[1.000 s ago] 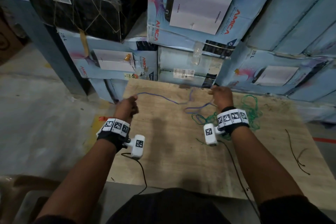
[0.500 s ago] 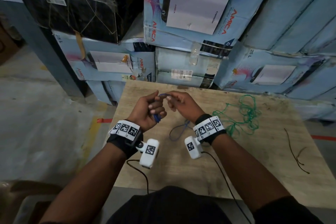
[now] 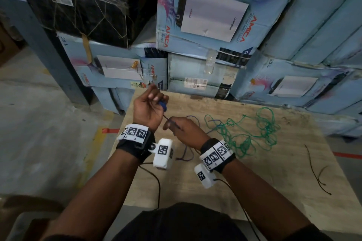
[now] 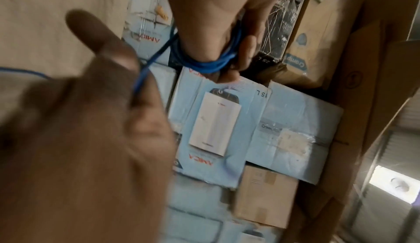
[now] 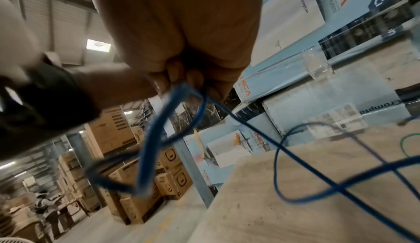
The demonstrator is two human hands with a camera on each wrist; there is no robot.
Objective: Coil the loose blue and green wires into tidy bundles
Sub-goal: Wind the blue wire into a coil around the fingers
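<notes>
Blue wire part-coiled; green wire untouched.
Left hand (image 3: 148, 107), raised over the desk (image 3: 254, 182) edge, palm up, fingers curled round a small coil of blue wire (image 3: 163, 105). Right hand (image 3: 183, 131), just beside, pinches the free strand; its slack trails across the desk. Green wire (image 3: 250, 133) lies tangled to the right, not yet coiled.
</notes>
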